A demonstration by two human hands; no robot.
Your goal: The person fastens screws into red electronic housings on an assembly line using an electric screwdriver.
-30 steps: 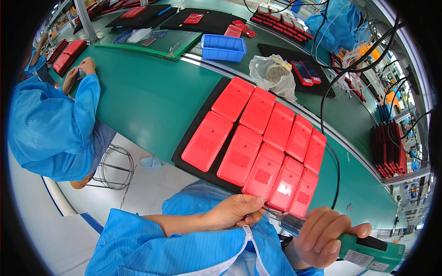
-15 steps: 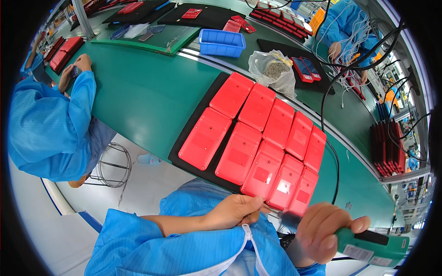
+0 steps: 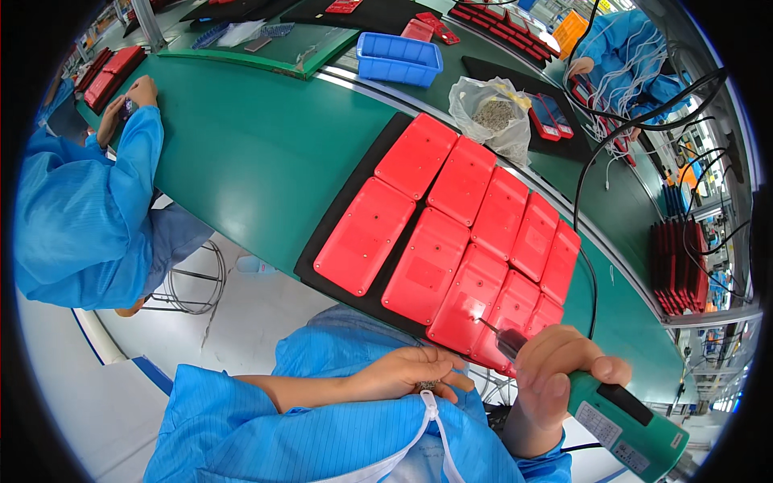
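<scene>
My right hand [image 3: 560, 370] is wrapped round a green electric screwdriver [image 3: 626, 425]. Its thin bit reaches over a red plastic housing [image 3: 465, 294] in the near row; whether it touches cannot be made out. Two rows of these red housings, with small holes near the corners and in the middle, lie on a black mat [image 3: 342, 233]. Close to my jacket zip, my left hand [image 3: 407, 370] is cupped with curled fingers around a small cluster of grey screws [image 3: 427, 385], just below the mat's near edge.
Beyond the mat stand a clear bag of small metal screws [image 3: 495, 117] and a blue bin [image 3: 398, 60]. A black cable [image 3: 581, 193] hangs down at the right. One co-worker in blue [image 3: 88, 217] sits at left; another [image 3: 628, 56] handles white cables at far right.
The screwdriver has swung up and left, bringing its bit over a near-row housing. My left hand has drawn back from the housings' edge, and the screws in it now show.
</scene>
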